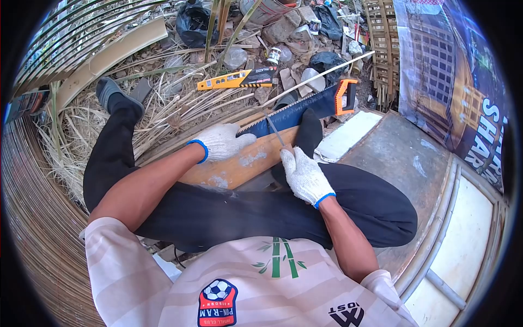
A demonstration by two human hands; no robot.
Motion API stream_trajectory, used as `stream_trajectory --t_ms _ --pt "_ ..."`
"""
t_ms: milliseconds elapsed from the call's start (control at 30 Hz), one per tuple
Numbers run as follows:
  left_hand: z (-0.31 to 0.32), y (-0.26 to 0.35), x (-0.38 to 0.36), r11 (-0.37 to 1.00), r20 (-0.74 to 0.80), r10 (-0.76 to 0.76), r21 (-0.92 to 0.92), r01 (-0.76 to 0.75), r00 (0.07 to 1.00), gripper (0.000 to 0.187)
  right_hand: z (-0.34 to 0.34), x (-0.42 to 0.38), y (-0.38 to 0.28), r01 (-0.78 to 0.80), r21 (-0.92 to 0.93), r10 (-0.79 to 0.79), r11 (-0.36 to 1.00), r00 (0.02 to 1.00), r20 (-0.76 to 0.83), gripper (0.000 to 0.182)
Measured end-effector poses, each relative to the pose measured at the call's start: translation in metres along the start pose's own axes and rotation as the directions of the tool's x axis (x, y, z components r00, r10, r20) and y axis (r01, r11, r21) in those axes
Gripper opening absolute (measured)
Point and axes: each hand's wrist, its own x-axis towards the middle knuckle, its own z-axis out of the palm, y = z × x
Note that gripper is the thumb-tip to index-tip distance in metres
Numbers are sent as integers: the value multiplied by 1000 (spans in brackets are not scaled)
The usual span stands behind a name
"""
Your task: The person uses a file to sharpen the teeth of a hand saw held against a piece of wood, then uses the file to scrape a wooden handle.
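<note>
White cotton glove, blue cuff: the person's left hand (222, 143) is steadying the toe end of a handsaw (297, 115), fingers partly curled and touching the blade; their undersides are hidden, so full closure cannot be told. The gloved right hand (305, 175) is gripping the near end of a slim metal file (275, 131), fingers closed around it, thumb and index finger forward. The file is crossing the blade towards its toothed edge.

Position: the saw is lying aslant beyond the wooden board (239, 163), teeth facing away from the person, orange handle (339, 99) to the right, beside the dark-socked foot (309, 133). A yellow-black saw sleeve (235, 79) is lying beyond.

Technique (judged): good filing is depending on a still blade, a constant file angle, light even strokes, and left fingertips sitting clear of the teeth.
</note>
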Motion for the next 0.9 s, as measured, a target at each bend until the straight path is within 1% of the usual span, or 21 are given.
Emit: stream_trajectory --t_ms 33,133,233,267,333,400,467,500,533,600,633,700,800,867,900 --pt "2 -1 0 1000 -12 0 -3 0 1000 74 0 0 -1 -14 -7 14 1000 1000 8 49" --pt "6 -2 -2 1000 -52 0 -16 -1 999 74 3 3 0 110 18 -110 994 994 -23 46" --pt "9 -1 -2 1000 -100 -1 6 1 995 73 12 34 -4 283 -208 -295 936 955 -31 45" --pt "13 -1 -4 1000 -80 -3 3 3 997 73 24 47 1 222 -93 -228 971 971 -67 48" --pt "7 -2 -1 1000 -92 1 4 -1 996 73 23 55 -9 120 -33 -122 992 991 -60 53" --pt "3 -4 4 1000 -97 16 4 -16 995 73 1 65 -29 47 21 -47 999 999 11 57" --pt "6 -3 1 1000 -54 9 -13 -10 998 74 -8 62 -32 -25 141 10 990 995 104 60" --pt "7 -5 1 998 -105 57 -11 -59 993 74 -13 60 -34 -68 194 38 979 988 150 62" --pt "6 -8 3 998 -114 53 -10 -54 992 74 -15 55 -35 -123 307 63 944 978 198 61" --pt "10 -10 3 999 -94 43 -4 -43 995 75 -16 44 -30 -117 367 63 923 986 157 59" --pt "9 -10 4 998 -80 62 -14 -63 995 76 -17 38 -24 -122 396 74 910 988 135 58" --pt "6 -6 1 999 -40 45 -27 -46 998 77 -19 29 -7 -50 241 25 969 994 103 60" --pt "3 -3 2 1000 -35 14 -21 -15 999 77 -18 20 -7 -59 174 43 983 995 95 60" --pt "4 -3 1 1000 -28 -1 -28 0 1000 77 -22 9 -19 -167 175 138 970 976 168 59" --pt "3 -3 1 1000 -20 3 -26 -4 1000 77 -20 8 -19 -170 164 143 972 975 168 59"
